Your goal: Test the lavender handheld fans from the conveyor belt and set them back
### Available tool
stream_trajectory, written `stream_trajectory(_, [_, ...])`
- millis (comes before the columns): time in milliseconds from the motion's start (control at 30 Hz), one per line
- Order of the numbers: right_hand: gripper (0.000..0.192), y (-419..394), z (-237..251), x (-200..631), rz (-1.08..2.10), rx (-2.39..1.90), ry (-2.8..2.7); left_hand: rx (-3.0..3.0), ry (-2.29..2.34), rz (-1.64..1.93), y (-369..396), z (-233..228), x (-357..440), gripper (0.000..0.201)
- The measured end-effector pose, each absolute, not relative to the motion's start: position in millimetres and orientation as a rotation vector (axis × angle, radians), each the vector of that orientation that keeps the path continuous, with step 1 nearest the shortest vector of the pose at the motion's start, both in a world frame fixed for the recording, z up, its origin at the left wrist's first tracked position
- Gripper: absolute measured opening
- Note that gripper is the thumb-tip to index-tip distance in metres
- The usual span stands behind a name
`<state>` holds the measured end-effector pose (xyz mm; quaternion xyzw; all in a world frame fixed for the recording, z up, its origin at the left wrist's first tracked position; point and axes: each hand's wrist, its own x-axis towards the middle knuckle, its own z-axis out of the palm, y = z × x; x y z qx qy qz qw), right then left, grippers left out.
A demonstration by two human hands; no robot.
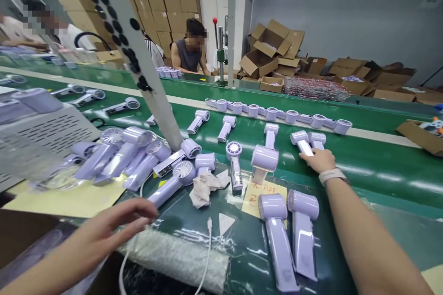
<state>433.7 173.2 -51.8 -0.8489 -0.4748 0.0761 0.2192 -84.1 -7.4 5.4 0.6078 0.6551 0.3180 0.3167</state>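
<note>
My right hand [320, 159] reaches out over the green conveyor belt [380, 166] and rests its fingers on a lilac hand-held fan [302, 143] lying there; whether it grips the fan I cannot tell. A second fan [317, 139] lies right beside it. My left hand [114, 225] hovers low at the near left with fingers apart, holding nothing, close to a fan [173, 182] and a strip of bubble wrap [180, 253]. Two fans [289, 235] lie side by side just in front of me.
A heap of lilac fans [121, 154] sits at the left beside a slanted white post [152, 83]. More fans line the belt's far side [277, 113]. A white cable [207, 249], a rag [204, 186], yellow notes, cardboard boxes [273, 50] and two seated people lie beyond.
</note>
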Motion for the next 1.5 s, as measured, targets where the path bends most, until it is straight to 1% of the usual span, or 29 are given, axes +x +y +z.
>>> stream_trajectory(67, [0.027, 135, -27, 428, 0.241, -2.254, -1.343, 1.644, 1.505, 0.753, -5, 9, -64, 0.019])
stream_trajectory(133, [0.034, 88, -1, 419, 0.224, -2.173, -1.342, 1.645, 1.206, 0.656, -3, 8, -46, 0.023])
stream_trajectory(233, [0.033, 17, 26, 378, 0.138, -2.029, -1.305, 1.380, 0.856, 0.818, -8, -3, -11, 0.037])
stream_trajectory(267, [0.033, -3, 28, 356, 0.090, -1.938, -1.303, 1.301, 0.728, 0.882, -11, -8, 4, 0.036])
stream_trajectory(300, [0.037, -20, 26, 329, 0.037, -1.841, -1.310, 1.241, 0.577, 0.925, -16, -13, 20, 0.041])
stream_trajectory(367, [0.048, -47, 14, 273, -0.022, -1.713, -1.496, 1.121, 0.370, 0.998, -24, -21, 48, 0.077])
stream_trajectory(400, [0.051, -56, 5, 248, -0.044, -1.627, -1.610, 1.029, 0.328, 1.061, -27, -24, 57, 0.087])
stream_trajectory(433, [0.051, -62, -3, 226, -0.043, -1.544, -1.715, 0.925, 0.342, 1.127, -30, -28, 63, 0.091])
stream_trajectory(500, [0.057, -68, -16, 197, 0.081, -1.446, -1.930, 0.724, 0.464, 1.251, -32, -36, 59, 0.082])
stream_trajectory(567, [0.060, -65, -23, 186, 0.378, -1.348, -2.100, 0.599, 0.591, 1.286, -33, -44, 38, 0.070])
stream_trajectory(633, [0.046, -54, -28, 182, 0.667, -1.367, -2.088, 0.530, 0.646, 1.275, -35, -51, 9, 0.063])
stream_trajectory(700, [0.029, -38, -35, 177, 0.772, -1.530, -1.974, 0.488, 0.671, 1.308, -37, -55, -15, 0.060])
stream_trajectory(767, [0.018, -24, -44, 166, 0.738, -1.666, -1.903, 0.492, 0.685, 1.396, -39, -56, -31, 0.058])
stream_trajectory(833, [0.018, -22, -51, 155, 0.763, -1.633, -1.966, 0.537, 0.688, 1.460, -39, -54, -39, 0.058])
stream_trajectory(867, [0.019, -25, -51, 152, 0.834, -1.578, -1.997, 0.565, 0.690, 1.475, -38, -52, -40, 0.059])
stream_trajectory(900, [0.017, -31, -50, 149, 0.966, -1.506, -1.997, 0.593, 0.692, 1.486, -36, -50, -41, 0.061])
stream_trajectory(967, [0.013, -45, -44, 148, 1.345, -1.333, -1.875, 0.628, 0.681, 1.491, -31, -45, -40, 0.066])
stream_trajectory(1033, [0.020, -56, -36, 148, 1.670, -1.175, -1.682, 0.636, 0.628, 1.492, -26, -39, -37, 0.070])
stream_trajectory(1067, [0.021, -61, -33, 146, 1.740, -1.129, -1.628, 0.637, 0.589, 1.497, -23, -36, -34, 0.071])
stream_trajectory(1100, [0.021, -63, -30, 144, 1.733, -1.107, -1.630, 0.637, 0.546, 1.501, -21, -33, -31, 0.071])
stream_trajectory(1233, [0.033, -72, -33, 130, 1.515, -1.023, -1.616, 0.658, 0.428, 1.517, -18, -24, -21, 0.070])
stream_trajectory(1400, [0.038, -86, -49, 113, 1.608, -0.953, -1.278, 0.704, 0.433, 1.612, -21, -28, -16, 0.068])
stream_trajectory(1467, [0.037, -87, -51, 111, 1.598, -0.931, -1.289, 0.701, 0.447, 1.653, -23, -30, -16, 0.068])
stream_trajectory(1500, [0.036, -86, -50, 113, 1.559, -0.919, -1.381, 0.694, 0.449, 1.662, -24, -29, -16, 0.068])
